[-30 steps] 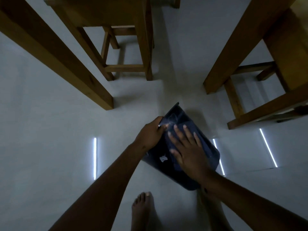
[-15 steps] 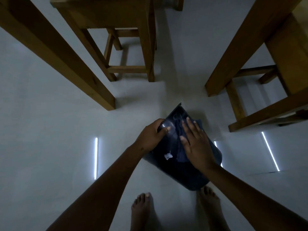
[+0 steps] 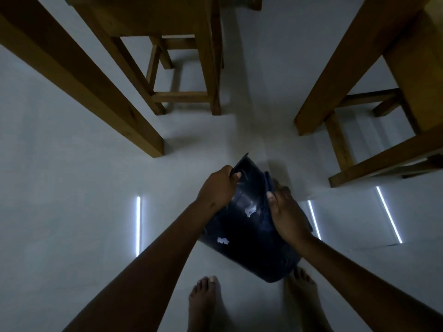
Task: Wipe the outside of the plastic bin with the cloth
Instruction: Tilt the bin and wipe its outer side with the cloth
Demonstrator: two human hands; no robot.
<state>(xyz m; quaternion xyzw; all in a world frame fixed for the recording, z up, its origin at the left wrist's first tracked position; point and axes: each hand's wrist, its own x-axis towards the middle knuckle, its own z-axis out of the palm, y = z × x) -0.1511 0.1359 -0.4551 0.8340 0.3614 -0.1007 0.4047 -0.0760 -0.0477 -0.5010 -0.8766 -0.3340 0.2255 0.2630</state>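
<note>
1. The room is dim, and the person stands barefoot on a pale floor [image 3: 72,188], bent over a dark plastic bin [image 3: 242,238] held up off the ground in front of them.
2. The bin is tilted, its rim end pointing away from the person and its base end down near their feet. It hangs just above the right foot [image 3: 303,298], and I cannot tell whether it touches that foot.
3. The left hand [image 3: 217,188] is clamped on the far rim of the bin, fingers curled over the edge and thumb on the outer wall.
4. The right hand [image 3: 286,212] presses against the bin's right side with the fingers wrapped around it and the thumb lying on the upward-facing wall.
5. A dark cloth [image 3: 269,182] shows as a fold sticking out just above the right hand, against the bin; most of it is hidden under the palm, so I cannot make out how it is gripped.
6. A few pale scuffs or glints show on the bin's outer wall between the two hands and lower down.
7. The left foot [image 3: 205,300] is planted beside the bin's base, apart from it.
8. Wooden furniture stands around: a stool [image 3: 182,68] straight ahead, a thick table leg [image 3: 84,87] to the left, and another wooden frame [image 3: 359,92] to the right, all well apart from the bin.
9. Thin bright strips of reflected light [image 3: 138,226] lie on the floor on both sides of the person.
</note>
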